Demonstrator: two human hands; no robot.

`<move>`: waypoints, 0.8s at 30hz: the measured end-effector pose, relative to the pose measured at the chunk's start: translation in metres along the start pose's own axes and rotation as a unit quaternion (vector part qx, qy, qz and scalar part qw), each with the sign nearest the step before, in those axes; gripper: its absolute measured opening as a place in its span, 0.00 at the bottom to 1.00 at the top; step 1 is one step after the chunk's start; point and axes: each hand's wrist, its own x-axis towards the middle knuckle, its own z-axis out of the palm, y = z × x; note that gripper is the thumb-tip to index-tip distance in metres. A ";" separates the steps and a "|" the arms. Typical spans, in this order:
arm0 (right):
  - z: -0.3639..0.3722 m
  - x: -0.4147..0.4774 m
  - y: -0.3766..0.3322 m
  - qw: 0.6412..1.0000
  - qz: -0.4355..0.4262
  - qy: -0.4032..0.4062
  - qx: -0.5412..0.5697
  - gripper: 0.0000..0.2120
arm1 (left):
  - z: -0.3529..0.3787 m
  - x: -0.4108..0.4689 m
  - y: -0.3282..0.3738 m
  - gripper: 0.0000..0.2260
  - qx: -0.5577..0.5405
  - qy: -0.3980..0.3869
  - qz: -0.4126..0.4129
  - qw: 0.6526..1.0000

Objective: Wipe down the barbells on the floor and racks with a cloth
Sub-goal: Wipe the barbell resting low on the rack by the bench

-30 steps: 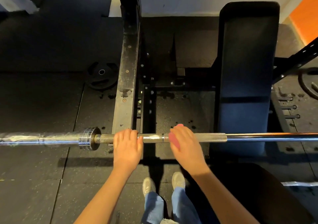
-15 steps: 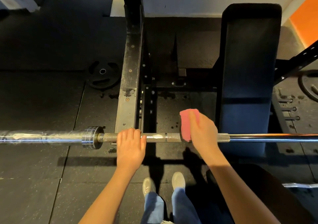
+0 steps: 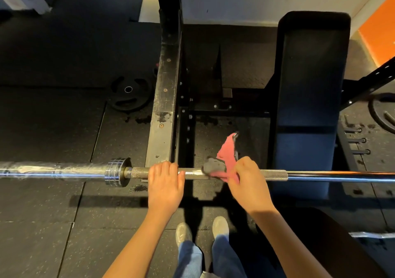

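Grip: left hand (image 3: pixel 165 183) lies over the bar (image 3: pixel 275 175), fingers curled across its top just right of the collar (image 3: pixel 115 171); thumb hidden, so I cannot tell how far the wrap goes round. Right hand (image 3: pixel 248 183) pinches the cloth (image 3: pixel 227 151), pink with a grey face; one corner stands up toward the far side; the grey part drapes on the bar between the two hands, just left of the right hand.

Bar: level, running left to right across the view, raised off the floor (image 3: pixel 42 224); its support is not visible, though the upright (image 3: pixel 164 85) stands just beyond the left hand. Sleeve (image 3: pixel 53 171) extends left of the collar; a knurled patch shows right of the right hand; smooth shaft beyond passes in front of the bench (image 3: pixel 310 85). Plate (image 3: pixel 129 94) lies flat on the floor, far left of the upright. Shoes (image 3: pixel 183 234) sit near, directly below the bar.

Judgement: step in hand is wiping the short shaft section by the upright; the long run to the right and the sleeve look like work remaining.

Risks:
- cloth is held by a bunch, only part touching; a pass like this would miss the underside;
- knurl may snag the fabric and tug it from the pinch; a dropped cloth would land on gritty floor and pick up crumbs;
- a hard sideways stroke could roll or shift the bar if the left hand only rests on top; feet lie under it.
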 end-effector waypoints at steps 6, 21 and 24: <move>-0.007 0.015 -0.012 0.998 -0.041 0.040 0.009 0.27 | 0.000 -0.001 0.000 0.15 -0.010 0.000 -0.003 1.000; 0.028 0.032 -0.029 0.996 -0.027 -0.062 -0.052 0.18 | 0.000 -0.001 0.000 0.14 -0.008 -0.004 -0.009 1.000; 0.033 0.037 -0.034 0.997 0.017 -0.059 -0.036 0.17 | 0.000 -0.001 0.001 0.15 -0.007 -0.006 -0.009 1.000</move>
